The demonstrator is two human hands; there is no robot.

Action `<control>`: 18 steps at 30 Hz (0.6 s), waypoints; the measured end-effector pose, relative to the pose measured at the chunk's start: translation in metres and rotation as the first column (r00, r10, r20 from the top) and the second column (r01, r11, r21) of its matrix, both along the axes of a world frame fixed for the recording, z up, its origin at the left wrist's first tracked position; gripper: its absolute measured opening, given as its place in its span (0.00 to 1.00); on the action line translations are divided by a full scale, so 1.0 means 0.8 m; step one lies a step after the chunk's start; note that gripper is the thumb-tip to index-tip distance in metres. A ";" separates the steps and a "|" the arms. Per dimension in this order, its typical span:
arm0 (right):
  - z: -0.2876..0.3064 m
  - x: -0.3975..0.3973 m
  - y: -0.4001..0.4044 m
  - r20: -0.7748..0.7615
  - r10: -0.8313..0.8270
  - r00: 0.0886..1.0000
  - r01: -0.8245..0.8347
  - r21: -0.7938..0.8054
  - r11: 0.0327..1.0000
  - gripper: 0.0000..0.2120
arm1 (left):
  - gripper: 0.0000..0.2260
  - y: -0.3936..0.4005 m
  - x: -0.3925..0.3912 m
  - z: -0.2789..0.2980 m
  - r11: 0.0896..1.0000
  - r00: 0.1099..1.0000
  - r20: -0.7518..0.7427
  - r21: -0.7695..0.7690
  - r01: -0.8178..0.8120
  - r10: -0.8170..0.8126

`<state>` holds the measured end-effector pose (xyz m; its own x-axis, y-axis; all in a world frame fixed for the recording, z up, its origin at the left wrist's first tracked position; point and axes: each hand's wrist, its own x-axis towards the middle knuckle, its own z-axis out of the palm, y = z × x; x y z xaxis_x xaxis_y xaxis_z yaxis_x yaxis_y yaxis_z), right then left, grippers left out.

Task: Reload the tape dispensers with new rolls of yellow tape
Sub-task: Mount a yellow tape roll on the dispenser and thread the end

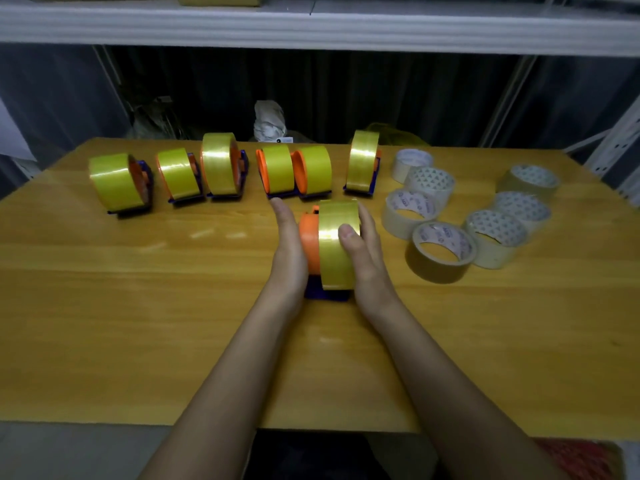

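A: Where's your dispenser?

B: Centre frame on the table (138, 306): dispenser (310, 247) carrying a yellow roll (337, 244). Your left hand (289, 251) lies flat against its orange side; your right hand (363, 251) grips the roll, thumb on top.

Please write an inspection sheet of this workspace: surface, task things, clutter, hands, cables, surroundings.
Surface: wooden table, bare in front.
Job's things: six loaded dispensers in a back row; a seventh dispenser, orange and blue, near the middle with a yellow roll partly on it.
Clutter: seven pale used rolls at the right, lying flat.
Grippers: left hand flat against the dispenser's orange side; right hand grips the yellow roll, thumb on top.
Cables: nothing seen.
Surroundings: white shelf overhead, dark curtain behind, white bag past the far edge.
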<state>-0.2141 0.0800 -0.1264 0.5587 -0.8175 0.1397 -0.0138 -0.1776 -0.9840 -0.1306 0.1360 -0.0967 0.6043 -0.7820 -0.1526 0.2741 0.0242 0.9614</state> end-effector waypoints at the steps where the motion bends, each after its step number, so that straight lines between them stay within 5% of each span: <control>1: 0.000 0.000 0.001 -0.024 -0.003 1.000 0.003 0.000 1.000 0.42 | 0.39 0.000 0.001 -0.005 1.000 1.000 -0.005 -0.011 0.009 -0.009; 4: -0.001 0.000 0.007 -0.029 -0.008 1.000 0.009 0.034 0.999 0.39 | 0.53 -0.003 0.003 -0.015 0.999 1.000 -0.005 -0.054 -0.008 0.008; 7: -0.004 0.002 0.011 0.035 0.001 0.999 -0.002 0.021 1.000 0.35 | 0.55 -0.001 0.002 -0.017 0.998 0.999 0.041 -0.055 0.012 -0.010; 10: -0.010 -0.001 0.007 0.065 0.050 0.997 -0.050 0.001 0.999 0.38 | 0.50 0.000 0.004 -0.012 0.998 0.993 0.107 -0.026 0.049 -0.045; 12: -0.009 -0.003 0.000 0.088 0.057 0.995 -0.047 -0.114 0.992 0.40 | 0.41 0.002 0.010 -0.006 0.998 0.988 0.150 -0.032 0.044 -0.039; 15: 0.011 -0.005 -0.018 0.198 -0.023 0.980 0.085 -0.310 0.947 0.36 | 0.41 0.004 0.021 0.000 1.000 0.960 0.278 0.009 0.018 -0.020; 18: 0.039 -0.004 -0.037 0.098 0.152 0.983 -0.101 -0.397 0.912 0.33 | 0.39 -0.001 0.024 0.002 0.999 0.944 0.328 0.049 0.012 -0.027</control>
